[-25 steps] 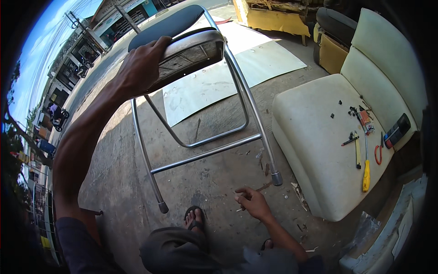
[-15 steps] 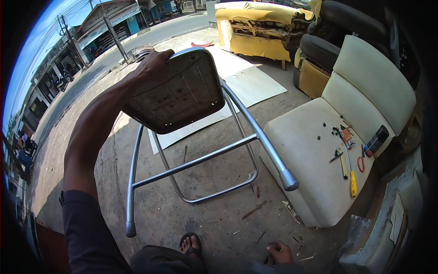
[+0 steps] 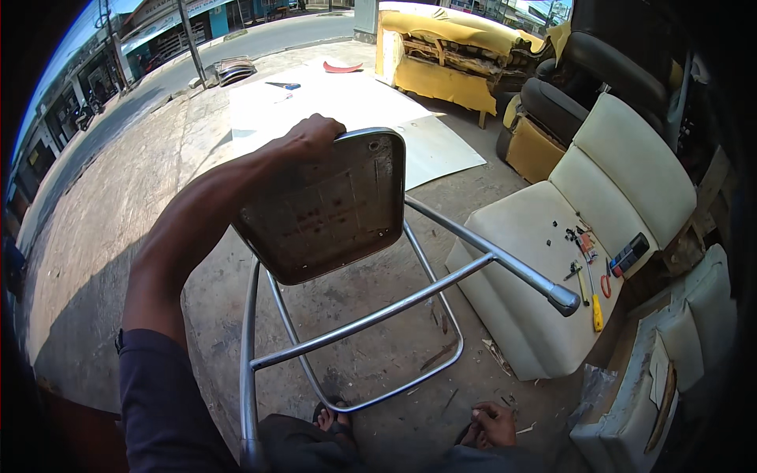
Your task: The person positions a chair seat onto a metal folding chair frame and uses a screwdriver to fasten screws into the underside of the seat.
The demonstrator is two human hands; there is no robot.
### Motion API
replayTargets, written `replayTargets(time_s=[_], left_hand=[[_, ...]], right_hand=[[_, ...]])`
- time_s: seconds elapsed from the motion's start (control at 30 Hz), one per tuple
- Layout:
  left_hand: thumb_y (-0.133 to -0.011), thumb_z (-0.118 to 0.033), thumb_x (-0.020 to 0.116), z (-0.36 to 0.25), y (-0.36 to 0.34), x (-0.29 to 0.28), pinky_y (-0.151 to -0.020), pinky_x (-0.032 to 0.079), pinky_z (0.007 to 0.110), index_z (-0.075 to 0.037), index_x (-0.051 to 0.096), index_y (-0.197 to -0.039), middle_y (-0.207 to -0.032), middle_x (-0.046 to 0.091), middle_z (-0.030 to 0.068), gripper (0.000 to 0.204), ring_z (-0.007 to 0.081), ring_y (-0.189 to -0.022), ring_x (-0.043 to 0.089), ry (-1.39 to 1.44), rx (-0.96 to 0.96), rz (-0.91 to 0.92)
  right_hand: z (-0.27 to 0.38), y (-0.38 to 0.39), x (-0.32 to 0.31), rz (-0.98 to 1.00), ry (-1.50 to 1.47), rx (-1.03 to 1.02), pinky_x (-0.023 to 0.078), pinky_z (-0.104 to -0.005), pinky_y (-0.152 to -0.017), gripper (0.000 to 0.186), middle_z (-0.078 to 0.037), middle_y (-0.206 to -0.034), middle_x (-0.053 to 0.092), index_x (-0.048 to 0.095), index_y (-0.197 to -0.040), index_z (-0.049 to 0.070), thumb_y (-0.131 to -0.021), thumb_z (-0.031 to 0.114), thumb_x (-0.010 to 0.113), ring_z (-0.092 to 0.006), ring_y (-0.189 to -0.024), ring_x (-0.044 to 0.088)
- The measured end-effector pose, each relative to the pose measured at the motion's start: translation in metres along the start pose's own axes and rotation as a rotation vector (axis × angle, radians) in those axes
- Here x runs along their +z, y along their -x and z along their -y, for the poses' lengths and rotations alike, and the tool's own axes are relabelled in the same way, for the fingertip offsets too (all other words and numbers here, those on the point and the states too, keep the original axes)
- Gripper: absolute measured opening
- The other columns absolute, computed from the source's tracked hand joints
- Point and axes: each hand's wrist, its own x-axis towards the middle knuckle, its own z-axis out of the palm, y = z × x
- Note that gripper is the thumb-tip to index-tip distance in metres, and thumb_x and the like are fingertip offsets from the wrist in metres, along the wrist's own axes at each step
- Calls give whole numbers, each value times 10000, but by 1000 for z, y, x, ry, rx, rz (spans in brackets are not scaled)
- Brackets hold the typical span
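My left hand (image 3: 315, 139) is closed over the far upper edge of a metal-framed chair (image 3: 378, 315), holding it tilted in front of me. The dark, rust-stained underside of its rounded panel (image 3: 323, 213) faces me. Silver tube legs with grey end caps reach toward me, one on the left and one out over the white seat at the right. Low and near my legs, my right hand (image 3: 493, 424) is curled with its fingers together, apart from the chair. What it may hold is too small or hidden to make out.
To the right, an off-white padded seat (image 3: 520, 236) carries a yellow-handled screwdriver (image 3: 598, 314), red-handled scissors (image 3: 605, 285) and small black pieces. Ahead, white sheet material (image 3: 355, 102) lies on the ground. A torn yellow sofa (image 3: 449, 63) and black seats (image 3: 560, 106) stand behind.
The chair has come nearer and lower to the right with my left hand still gripping it. Its right leg now reaches farther over the white seat. My view has also shifted.
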Motion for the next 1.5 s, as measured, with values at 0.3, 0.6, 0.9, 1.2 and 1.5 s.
replayTargets(time_s=[0.3,0.6,0.9,1.2,1.5], left_hand=[[-776,-159,675,14,-25,39,-908,536,425,-144,668,-1254,-1151,710,150,478,327,-1058,683,37,-26,18],[-768,-88,632,29,-49,44,-977,504,401,-68,588,-1357,-1199,692,180,591,301,-1112,662,145,44,160],[-731,14,563,44,-48,71,-864,506,344,-26,594,-1338,-1059,706,141,608,216,-939,650,407,-114,335],[-733,-15,567,89,-90,89,-943,493,354,-41,492,-1438,-1229,645,163,709,220,-1087,608,498,-186,524],[-707,-119,632,89,-94,87,-928,501,353,-67,456,-1473,-1214,650,164,787,227,-1083,610,619,-165,578]], right_hand=[[11,17,36,-168,-22,-142,489,-273,-605,203,-43,-793,670,702,-1045,-4,-899,136,692,-93,-683,603],[14,-71,83,-20,11,-177,520,-271,-636,206,-53,-824,690,684,-1075,-18,-900,91,676,-110,-702,644],[80,-231,206,270,116,-442,549,-330,-671,202,-114,-846,704,714,-1050,27,-885,144,711,-201,-737,687],[25,-282,222,57,781,-927,539,-466,-797,264,-170,-988,626,672,-1096,57,-842,61,600,-350,-953,631],[30,-226,110,65,650,-659,520,-461,-787,216,-180,-966,647,697,-1054,21,-842,34,656,-379,-899,642]])
